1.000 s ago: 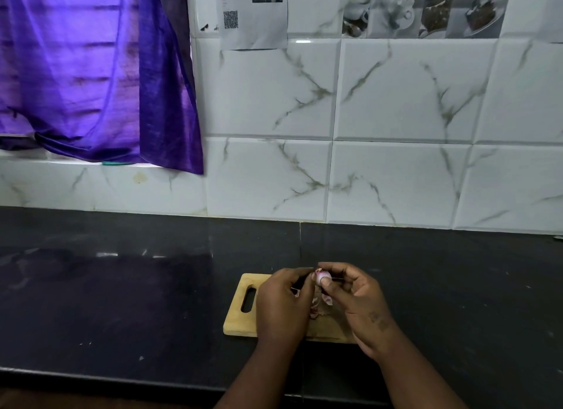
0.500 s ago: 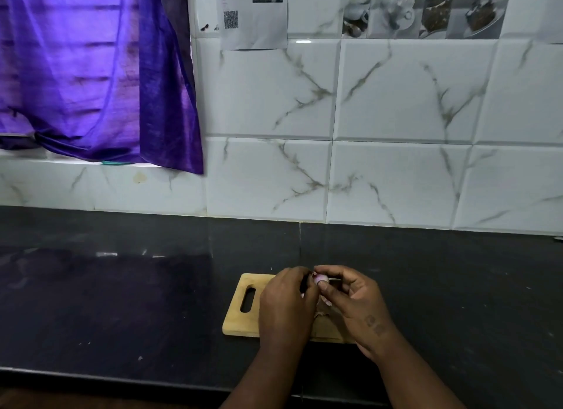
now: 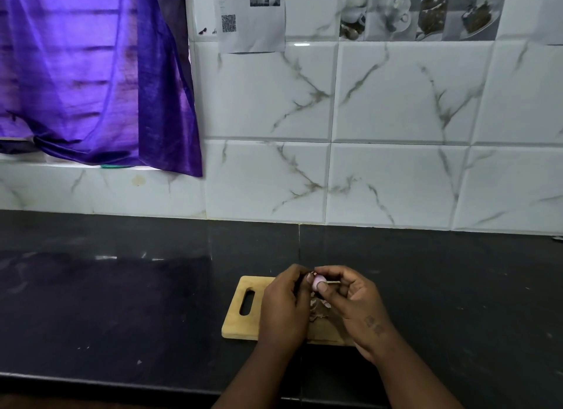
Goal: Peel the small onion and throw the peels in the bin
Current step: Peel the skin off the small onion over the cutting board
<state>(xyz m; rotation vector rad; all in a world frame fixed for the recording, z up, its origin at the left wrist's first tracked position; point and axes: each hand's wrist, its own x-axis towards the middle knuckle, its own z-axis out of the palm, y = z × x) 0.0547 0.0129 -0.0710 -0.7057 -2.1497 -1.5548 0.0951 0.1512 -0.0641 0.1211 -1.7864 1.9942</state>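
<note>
A small pinkish onion (image 3: 316, 281) is pinched between the fingertips of both hands, just above a wooden cutting board (image 3: 240, 323). My right hand (image 3: 353, 302) holds it between thumb and fingers. My left hand (image 3: 285, 305) touches its left side with curled fingers. Loose peels (image 3: 318, 312) lie on the board between my hands, partly hidden. No bin is in view.
The board lies on a dark counter (image 3: 122, 302) near its front edge. A white marble-tiled wall (image 3: 396, 134) rises behind. A purple curtain (image 3: 91, 73) hangs at the upper left, and a paper with a QR code (image 3: 251, 15) is stuck on the wall.
Both hands stayed over the board and shifted slightly. The fingers have worked around the onion, whose pale skinless side now shows more.
</note>
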